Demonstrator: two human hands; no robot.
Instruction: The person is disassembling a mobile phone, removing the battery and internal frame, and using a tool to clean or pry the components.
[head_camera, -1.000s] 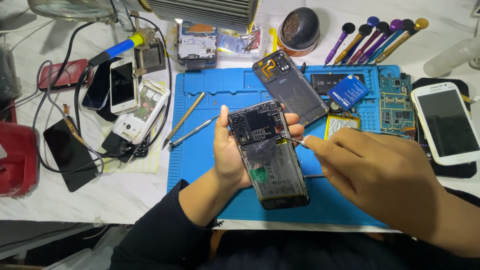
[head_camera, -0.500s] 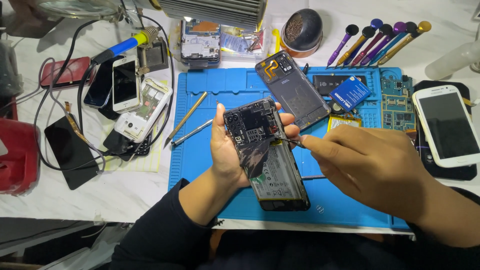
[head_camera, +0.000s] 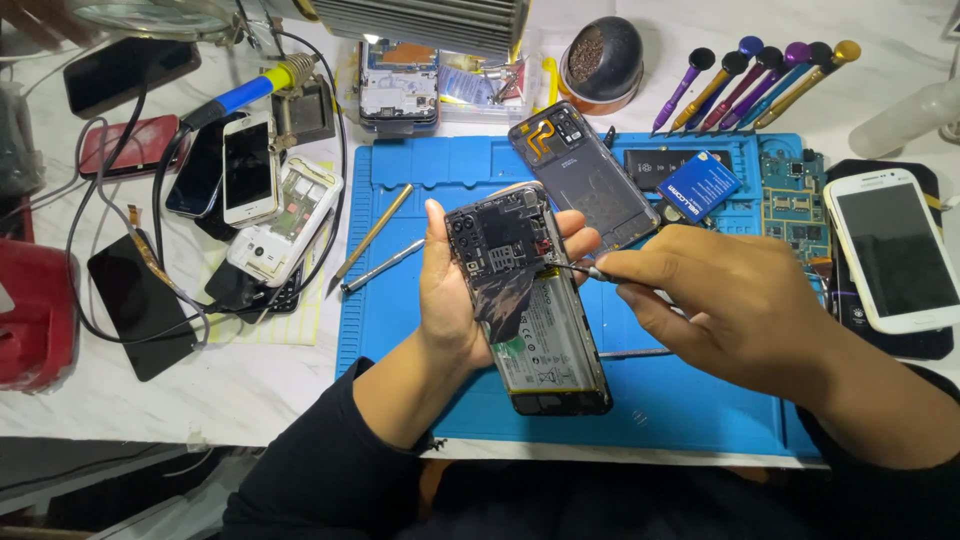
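Opened black smartphone with back cover removed (head_camera: 528, 300), circuit board and pale battery exposed, held above blue silicone repair mat (head_camera: 420, 300). Long axis running from upper left, camera end, to lower right, bottom end nearest the body. Gripped by left hand (head_camera: 450, 290) from the left edge: palm behind, thumb on the left rim, fingertips wrapping the right edge near the top.

Right hand (head_camera: 730, 310) to the right of the phone, closed in a pinch on a thin metal tool with dark tip (head_camera: 575, 268). Tool lying roughly horizontal, pointing left, tip touching the phone's right side at the junction of board and battery. Exact contact point too small to tell. Right hand the working hand; phone directly left of it, at tool's length.

On the mat beyond: dark detached back cover with orange flex cable (head_camera: 590, 175), small blue rectangular battery (head_camera: 697, 186), green circuit board (head_camera: 790, 200). Left of the phone, two slim metal prying tools (head_camera: 375, 250) lying diagonally.

On the white table (head_camera: 250, 380): white smartphone, screen up (head_camera: 892, 250), at right; row of purple and gold screwdrivers (head_camera: 760, 75) at the top; several phones and a blue-handled soldering iron (head_camera: 245, 90) at left.
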